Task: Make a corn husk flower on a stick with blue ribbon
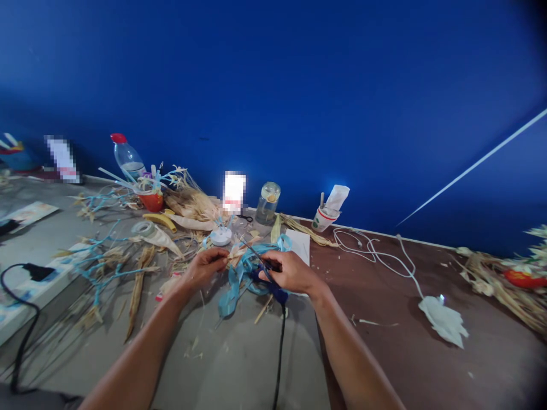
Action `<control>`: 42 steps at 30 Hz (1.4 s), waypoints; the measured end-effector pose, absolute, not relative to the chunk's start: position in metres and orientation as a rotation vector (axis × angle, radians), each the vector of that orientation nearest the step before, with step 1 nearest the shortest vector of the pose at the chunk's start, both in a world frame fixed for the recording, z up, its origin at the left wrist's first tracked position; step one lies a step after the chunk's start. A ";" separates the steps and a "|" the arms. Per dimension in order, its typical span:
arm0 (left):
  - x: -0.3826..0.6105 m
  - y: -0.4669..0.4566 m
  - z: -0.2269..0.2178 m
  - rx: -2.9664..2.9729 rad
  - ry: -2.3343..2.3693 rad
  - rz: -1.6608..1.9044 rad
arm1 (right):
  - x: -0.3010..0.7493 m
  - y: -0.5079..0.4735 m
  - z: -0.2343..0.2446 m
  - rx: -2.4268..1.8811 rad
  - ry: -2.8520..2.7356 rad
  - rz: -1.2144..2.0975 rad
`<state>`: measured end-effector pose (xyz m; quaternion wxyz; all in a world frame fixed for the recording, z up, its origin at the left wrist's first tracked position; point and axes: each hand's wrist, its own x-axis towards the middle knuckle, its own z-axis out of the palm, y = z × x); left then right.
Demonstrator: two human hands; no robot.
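Glossy blue ribbon (233, 287), dry straw husks (192, 204), matt tabletop (397, 336).

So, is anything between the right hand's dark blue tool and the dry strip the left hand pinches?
Only the light blue ribbon: its loops lie between the right hand and the left hand, just below the dry strip. Nothing else visible separates the dark blue tool from it.

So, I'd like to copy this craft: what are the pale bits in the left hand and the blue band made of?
Blue band: probably ribbon, plastic or fabric; smooth, slight sheen, soft loops.
Pale bits: seemingly dried husk or straw; matte, tan, fibrous.
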<state>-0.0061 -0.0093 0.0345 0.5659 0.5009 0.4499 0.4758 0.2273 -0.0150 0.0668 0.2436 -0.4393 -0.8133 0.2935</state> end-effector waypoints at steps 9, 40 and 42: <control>-0.009 -0.006 0.022 1.271 1.098 1.110 | 0.234 -0.016 0.070 -1.286 -2.326 0.661; -0.013 -0.006 0.016 0.815 0.854 1.352 | 0.151 -0.048 0.065 -1.752 -2.481 0.423; -0.014 -0.006 0.016 0.859 0.874 1.374 | 0.149 -0.048 0.070 -1.786 -2.507 0.366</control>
